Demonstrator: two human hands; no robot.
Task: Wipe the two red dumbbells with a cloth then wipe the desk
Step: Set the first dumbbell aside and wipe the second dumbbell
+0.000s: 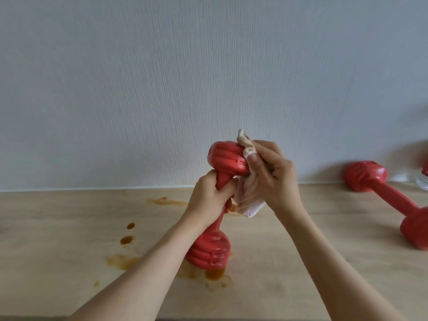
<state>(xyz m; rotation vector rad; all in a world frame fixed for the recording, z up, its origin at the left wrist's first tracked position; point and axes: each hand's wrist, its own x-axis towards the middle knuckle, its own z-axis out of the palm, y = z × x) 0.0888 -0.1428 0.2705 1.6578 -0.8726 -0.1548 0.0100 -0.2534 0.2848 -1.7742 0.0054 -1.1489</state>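
A red dumbbell [225, 159] stands tilted on end at the middle of the light wooden desk [58, 228], its lower head resting on the surface. My left hand [208, 200] grips its handle just under the upper head. My right hand [271, 172] holds a white cloth [249, 205], stained brown at its top, and presses it against the right side of the upper head. The second red dumbbell [389, 200] lies on the desk at the far right, apart from both hands.
Brown liquid stains [126, 239] spot the desk left of the held dumbbell, with more under its base and a smear near the wall. A grey textured wall [208, 77] backs the desk. A clear object shows partly at the right edge [422, 186].
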